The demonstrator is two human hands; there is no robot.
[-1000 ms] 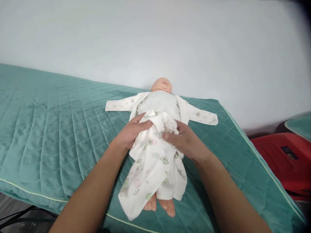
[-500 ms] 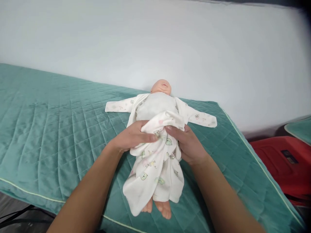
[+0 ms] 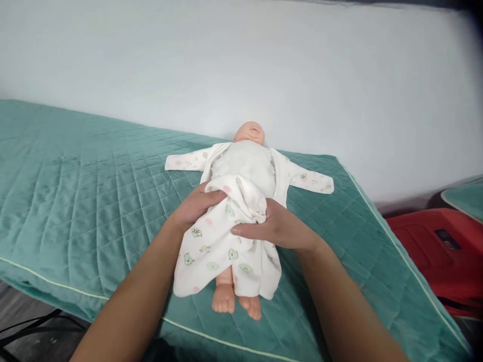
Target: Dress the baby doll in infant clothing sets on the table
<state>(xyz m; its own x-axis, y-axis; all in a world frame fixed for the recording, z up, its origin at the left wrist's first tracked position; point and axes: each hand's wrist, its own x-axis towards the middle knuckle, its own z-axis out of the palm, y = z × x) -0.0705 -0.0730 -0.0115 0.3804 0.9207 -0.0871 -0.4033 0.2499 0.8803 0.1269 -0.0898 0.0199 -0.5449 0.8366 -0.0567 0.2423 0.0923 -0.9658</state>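
Note:
A baby doll point(image 3: 249, 133) lies on its back, its bare feet toward me. It wears a white printed jacket point(image 3: 311, 180), open at the front over a plain white undershirt point(image 3: 244, 162), with the sleeves spread wide. White baby pants point(image 3: 211, 251) with green and pink animal prints are bunched over the doll's belly and legs. My left hand point(image 3: 195, 205) pinches their upper edge on the left, thumb on top. On the right, my right hand point(image 3: 277, 226) is closed on the gathered waist, its thumb across the front and its other fingers partly hidden.
Beneath the doll, a green quilted cover point(image 3: 113, 201) spreads over the bed, with a pale piped edge at the front. A white wall point(image 3: 226, 65) stands behind. To the right are a red plastic object point(image 3: 433, 241) and another green cover point(image 3: 466, 198).
Both hands have shifted slightly left with the pants waist. My right thumb now lies across the front of the cloth. The lower cloth has swung left and up, uncovering more of one foot and shin.

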